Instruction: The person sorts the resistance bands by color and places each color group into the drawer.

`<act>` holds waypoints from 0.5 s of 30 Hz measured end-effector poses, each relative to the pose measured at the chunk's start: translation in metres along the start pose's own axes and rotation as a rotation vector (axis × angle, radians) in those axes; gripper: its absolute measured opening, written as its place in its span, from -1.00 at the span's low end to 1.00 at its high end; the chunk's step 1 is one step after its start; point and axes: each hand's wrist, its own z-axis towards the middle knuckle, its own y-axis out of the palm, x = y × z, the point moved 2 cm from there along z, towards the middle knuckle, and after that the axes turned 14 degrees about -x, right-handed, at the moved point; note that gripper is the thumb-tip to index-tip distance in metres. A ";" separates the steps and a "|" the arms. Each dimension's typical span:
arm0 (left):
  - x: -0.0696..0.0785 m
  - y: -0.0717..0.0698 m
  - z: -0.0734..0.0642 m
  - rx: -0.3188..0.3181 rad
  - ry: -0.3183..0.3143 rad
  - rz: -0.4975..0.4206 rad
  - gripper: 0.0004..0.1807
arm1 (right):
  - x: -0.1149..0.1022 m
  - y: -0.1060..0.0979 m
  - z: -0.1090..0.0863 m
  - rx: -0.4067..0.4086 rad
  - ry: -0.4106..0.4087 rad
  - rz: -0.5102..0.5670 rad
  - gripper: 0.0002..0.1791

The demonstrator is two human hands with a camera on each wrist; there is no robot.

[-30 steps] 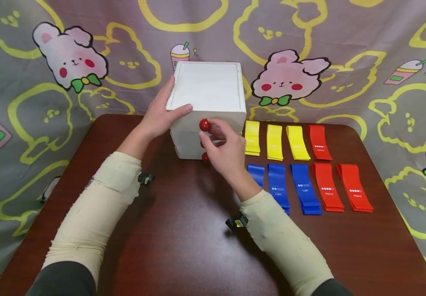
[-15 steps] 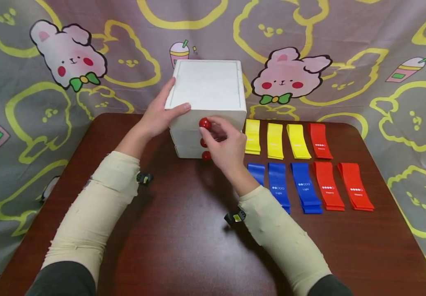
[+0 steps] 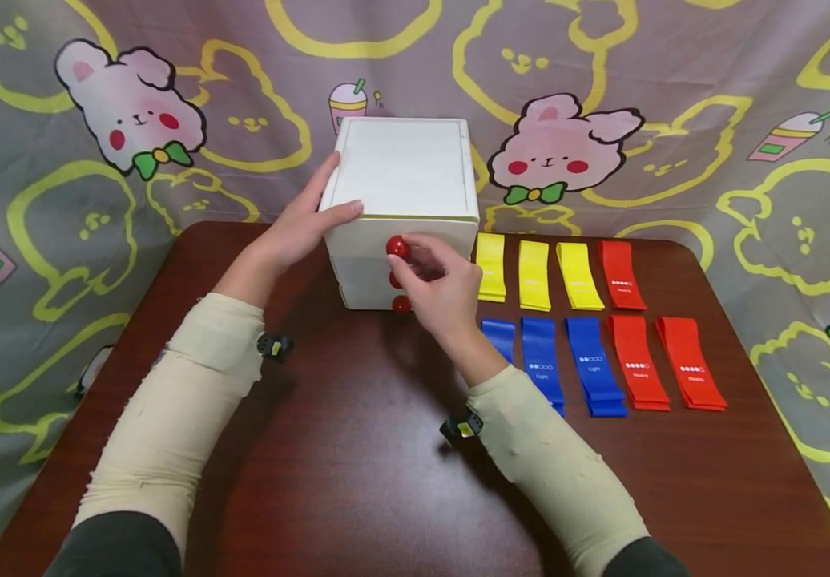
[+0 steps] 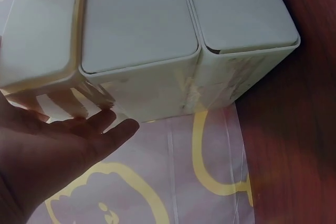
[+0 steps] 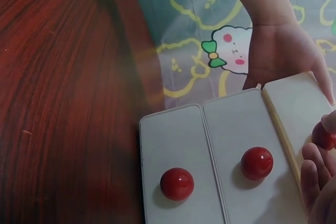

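A small white three-drawer cabinet [image 3: 404,164] stands at the back of the table. My right hand [image 3: 447,288] pinches the red round knob [image 3: 397,247] of the top drawer [image 3: 357,239] between thumb and fingers. That drawer front stands slightly out, with a thin gap along its edge in the right wrist view. My left hand [image 3: 300,220] rests on the cabinet's left side, its thumb on the top front edge and its fingers extended along the side wall. Below, the middle knob [image 5: 257,163] and bottom knob [image 5: 177,184] sit on drawers pushed in.
Right of the cabinet lie folded resistance bands in two rows: yellow bands [image 3: 534,275], blue bands [image 3: 594,367] and red bands [image 3: 639,362]. The cabinet partly stands before a patterned cloth [image 3: 242,104] behind the brown table [image 3: 343,457].
My right fingers have closed on the top knob and drawn it slightly toward me. The top drawer has come out a little, showing a gap under the cabinet top. My left hand stays on the cabinet.
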 end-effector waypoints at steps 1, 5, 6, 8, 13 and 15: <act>0.000 0.000 0.000 -0.006 -0.001 -0.005 -0.03 | 0.000 0.000 0.000 -0.001 0.000 0.003 -0.66; 0.000 -0.002 0.001 -0.016 -0.001 -0.017 -0.06 | -0.001 -0.001 -0.003 -0.005 0.000 0.005 -0.67; 0.000 -0.002 0.001 -0.017 0.001 -0.024 -0.07 | -0.001 -0.001 -0.004 -0.005 -0.002 0.005 -0.67; 0.000 -0.002 0.001 -0.017 0.006 -0.030 -0.09 | -0.003 -0.001 -0.006 -0.006 -0.009 0.008 -0.67; -0.003 -0.002 0.002 -0.016 0.022 -0.047 -0.09 | -0.006 -0.003 -0.010 -0.014 -0.035 0.018 -0.68; -0.004 -0.002 0.002 -0.013 0.030 -0.055 -0.09 | -0.007 -0.003 -0.012 -0.020 -0.045 0.019 -0.68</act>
